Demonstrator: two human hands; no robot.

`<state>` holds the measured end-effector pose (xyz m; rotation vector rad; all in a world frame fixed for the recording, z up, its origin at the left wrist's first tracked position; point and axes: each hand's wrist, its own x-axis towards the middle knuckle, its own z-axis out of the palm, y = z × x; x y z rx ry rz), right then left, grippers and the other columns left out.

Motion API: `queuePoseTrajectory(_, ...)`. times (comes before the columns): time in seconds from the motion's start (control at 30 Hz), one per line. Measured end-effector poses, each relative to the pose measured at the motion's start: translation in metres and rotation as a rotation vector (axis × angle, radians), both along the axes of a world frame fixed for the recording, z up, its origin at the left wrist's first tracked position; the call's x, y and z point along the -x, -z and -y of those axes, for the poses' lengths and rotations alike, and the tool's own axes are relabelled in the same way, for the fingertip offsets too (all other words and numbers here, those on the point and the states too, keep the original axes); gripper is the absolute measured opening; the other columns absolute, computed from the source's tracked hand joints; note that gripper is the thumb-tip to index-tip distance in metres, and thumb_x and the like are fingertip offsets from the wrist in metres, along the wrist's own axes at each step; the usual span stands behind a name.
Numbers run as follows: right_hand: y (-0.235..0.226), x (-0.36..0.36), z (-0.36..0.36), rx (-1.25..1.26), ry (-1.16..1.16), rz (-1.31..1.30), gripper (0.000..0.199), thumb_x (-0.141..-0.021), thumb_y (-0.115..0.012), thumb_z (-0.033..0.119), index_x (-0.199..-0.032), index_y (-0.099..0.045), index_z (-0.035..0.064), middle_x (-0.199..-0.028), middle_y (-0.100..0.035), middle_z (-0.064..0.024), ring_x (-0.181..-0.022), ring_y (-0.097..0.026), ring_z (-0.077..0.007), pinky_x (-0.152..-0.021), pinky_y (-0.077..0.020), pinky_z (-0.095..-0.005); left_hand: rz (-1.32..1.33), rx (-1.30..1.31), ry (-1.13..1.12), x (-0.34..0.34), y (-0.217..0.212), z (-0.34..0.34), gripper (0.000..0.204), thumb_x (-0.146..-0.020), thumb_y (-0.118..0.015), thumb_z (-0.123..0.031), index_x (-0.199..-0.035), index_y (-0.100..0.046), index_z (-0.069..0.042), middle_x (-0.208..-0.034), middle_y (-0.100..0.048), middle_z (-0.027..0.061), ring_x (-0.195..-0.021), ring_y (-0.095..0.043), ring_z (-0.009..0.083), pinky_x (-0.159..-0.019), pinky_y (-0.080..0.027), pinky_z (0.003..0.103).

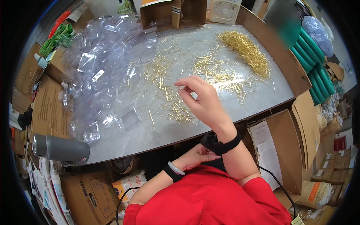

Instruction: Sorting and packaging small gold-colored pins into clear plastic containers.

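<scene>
right hand (204, 103): i'm seeing narrow, seemingly bare fingers hovering
left hand (194, 157): hiding its grip; i can't tell
gold wires (179, 112): lying between desk's (157, 134) far-right corner and near edge; overlapping could be causing snags

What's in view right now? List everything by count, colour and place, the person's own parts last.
Table: one, grey, centre
Plastic pieces: many, clear, table's left side
Wire pieces: many, gold, table's middle and far right
Tumbler: one, grey, on its side, near left corner
Fan: one, white, far edge
Cardboard boxes: several, brown, around the table
Ribbed bundle: one, green, right
Plastic bag: one, translucent, upper right
Background clutter: uncountable, mixed, edges
Wristbands: two, black, one per wrist
Bracelet: one, pale grey, left wrist
Shirt: one, red, bottom
Left grip: one, bare, at right wristband
Right grip: one, bare, above table
</scene>
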<state>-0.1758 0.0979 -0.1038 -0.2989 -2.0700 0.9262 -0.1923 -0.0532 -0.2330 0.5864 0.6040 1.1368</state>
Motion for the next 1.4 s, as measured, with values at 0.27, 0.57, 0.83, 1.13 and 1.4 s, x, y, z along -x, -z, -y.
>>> queuePoseTrajectory(0.27, -0.024, 0.020, 0.012, 0.156, -0.092, -0.244, 0.018, -0.089, -0.063, 0.002, -0.106, -0.069, 0.0024, -0.097, -0.068, -0.0147, -0.083, -0.068, -0.0280, -0.072, -0.0549, -0.0347, 0.305, 0.079, 0.174, -0.008, 0.010, -0.010, 0.046, -0.102, -0.060, -0.018, -0.144, -0.049, -0.001, -0.148, -0.051, 0.0138, -0.137, -0.049, 0.0264, -0.119, -0.036, 0.043)
queuePoseTrajectory(0.57, -0.030, 0.032, 0.021, 0.104, -0.151, -0.312, 0.017, -0.088, -0.064, 0.000, -0.103, -0.069, 0.0027, -0.095, -0.069, -0.0124, -0.080, -0.069, -0.0226, -0.072, -0.0546, -0.0324, -0.204, 0.083, 0.003, -0.030, 0.019, -0.012, 0.050, -0.098, -0.068, -0.016, -0.143, -0.050, -0.006, -0.140, -0.058, 0.0108, -0.125, -0.058, 0.0250, -0.103, -0.048, 0.038)
queuePoseTrajectory(0.83, -0.021, 0.044, 0.039, -0.011, -0.137, -0.284, 0.016, -0.085, -0.064, 0.002, -0.100, -0.068, 0.0054, -0.094, -0.067, -0.0122, -0.084, -0.067, -0.0325, -0.073, -0.0549, -0.0395, -0.600, -0.407, -0.578, -0.026, -0.019, -0.027, 0.045, -0.093, -0.072, -0.020, -0.124, -0.042, -0.005, -0.114, -0.064, 0.0125, -0.097, -0.064, 0.0216, -0.086, -0.053, 0.035)
queuePoseTrajectory(1.13, -0.004, 0.067, 0.037, -0.019, -0.142, -0.326, 0.015, -0.082, -0.063, 0.001, -0.095, -0.069, 0.0062, -0.092, -0.067, -0.0117, -0.084, -0.067, -0.0333, -0.073, -0.0552, -0.0409, 0.201, 0.013, -0.671, -0.023, -0.031, -0.043, 0.029, -0.108, -0.048, -0.039, -0.111, -0.049, -0.010, -0.098, -0.062, 0.0086, -0.085, -0.065, 0.0227, -0.083, -0.056, 0.040)
queuePoseTrajectory(1.4, -0.017, 0.056, 0.054, -0.037, -0.160, -0.341, 0.015, -0.082, -0.062, 0.000, -0.095, -0.069, 0.0049, -0.090, -0.067, -0.0127, -0.083, -0.067, -0.0333, -0.074, -0.0551, -0.0409, -0.086, 0.012, -0.559, -0.024, -0.049, -0.036, 0.032, -0.108, -0.048, -0.040, -0.114, -0.050, -0.008, -0.100, -0.064, 0.0098, -0.090, -0.066, 0.0216, -0.085, -0.056, 0.039)
